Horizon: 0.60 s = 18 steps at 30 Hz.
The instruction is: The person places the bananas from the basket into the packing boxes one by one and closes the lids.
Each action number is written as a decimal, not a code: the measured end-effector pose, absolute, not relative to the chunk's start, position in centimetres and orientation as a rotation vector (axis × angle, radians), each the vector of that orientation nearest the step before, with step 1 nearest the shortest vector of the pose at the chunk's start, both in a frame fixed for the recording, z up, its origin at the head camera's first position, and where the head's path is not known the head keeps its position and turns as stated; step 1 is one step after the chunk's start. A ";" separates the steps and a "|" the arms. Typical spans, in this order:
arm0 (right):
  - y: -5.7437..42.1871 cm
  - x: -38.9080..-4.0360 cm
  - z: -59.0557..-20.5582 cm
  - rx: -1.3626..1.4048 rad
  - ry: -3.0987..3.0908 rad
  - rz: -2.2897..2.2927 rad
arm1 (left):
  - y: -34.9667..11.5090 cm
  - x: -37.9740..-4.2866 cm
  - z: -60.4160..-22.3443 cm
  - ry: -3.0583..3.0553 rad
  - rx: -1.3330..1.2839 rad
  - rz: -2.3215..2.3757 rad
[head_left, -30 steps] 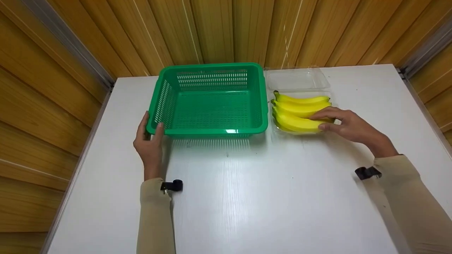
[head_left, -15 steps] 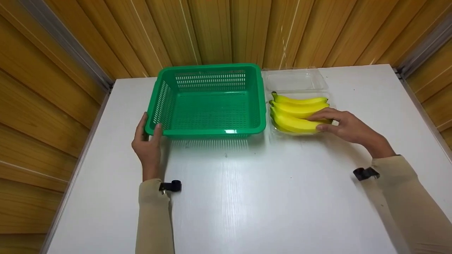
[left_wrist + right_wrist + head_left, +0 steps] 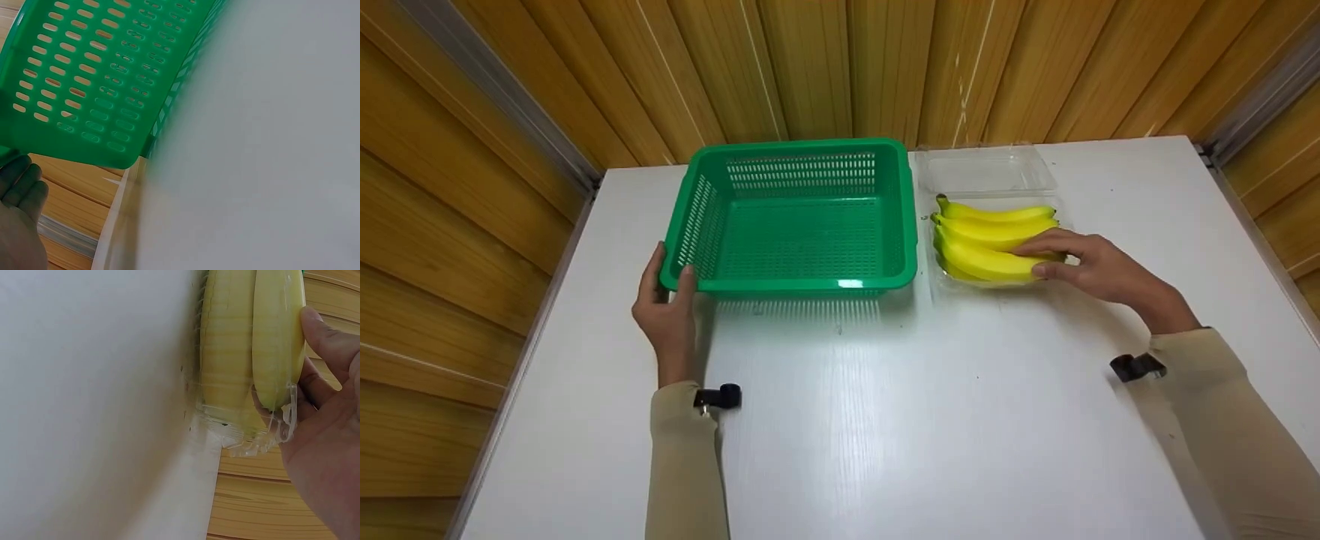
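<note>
A green plastic basket (image 3: 802,285) with slotted walls stands on the white table, nothing inside it. At its near left corner my left hand (image 3: 667,319) grips the rim, thumb on the front side and fingers along the left side. The left wrist view shows the slotted wall (image 3: 84,73) above those fingers. To the right, several yellow bananas (image 3: 997,232) lie in a clear plastic container (image 3: 934,281). My right hand (image 3: 1099,274) holds the nearest banana (image 3: 982,262) by its right end, between thumb and fingers. In the right wrist view, the container's edge (image 3: 289,413) stands beside the hand.
The container's clear lid (image 3: 986,171) lies folded back behind the bananas. Wooden panels (image 3: 885,67) rise along the table's back edge and at both sides. The white table (image 3: 885,412) extends toward me.
The basket has slid slightly left and toward me along with my left hand, widening the gap to the container. My right hand stays on the banana.
</note>
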State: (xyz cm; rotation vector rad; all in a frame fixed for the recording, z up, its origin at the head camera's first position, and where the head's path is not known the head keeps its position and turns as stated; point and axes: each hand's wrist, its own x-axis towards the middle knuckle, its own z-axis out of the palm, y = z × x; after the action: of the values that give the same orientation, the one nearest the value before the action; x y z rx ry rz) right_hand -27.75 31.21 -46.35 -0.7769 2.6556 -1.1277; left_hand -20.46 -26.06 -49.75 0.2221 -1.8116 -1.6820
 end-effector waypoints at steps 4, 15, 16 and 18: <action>31.6 -27.9 -46.3 -0.795 2.652 -1.132 | -25.9 -20.6 -49.8 -1.796 0.223 -1.674; 31.8 -28.0 -46.2 -0.779 2.662 -1.148 | -25.7 -20.7 -49.7 -1.779 0.250 -1.660; 31.8 -28.0 -46.2 -0.770 2.666 -1.144 | -25.7 -20.6 -49.7 -1.785 0.257 -1.656; 31.6 -28.0 -46.2 -0.760 2.674 -1.135 | -25.7 -20.3 -49.5 -1.794 0.281 -1.643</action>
State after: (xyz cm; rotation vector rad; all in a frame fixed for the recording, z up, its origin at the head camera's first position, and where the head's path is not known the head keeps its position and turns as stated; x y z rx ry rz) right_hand -28.04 31.55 -46.18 -0.7598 2.6740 -1.1353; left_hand -20.33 -25.69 -49.47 0.2814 -1.7943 -1.6432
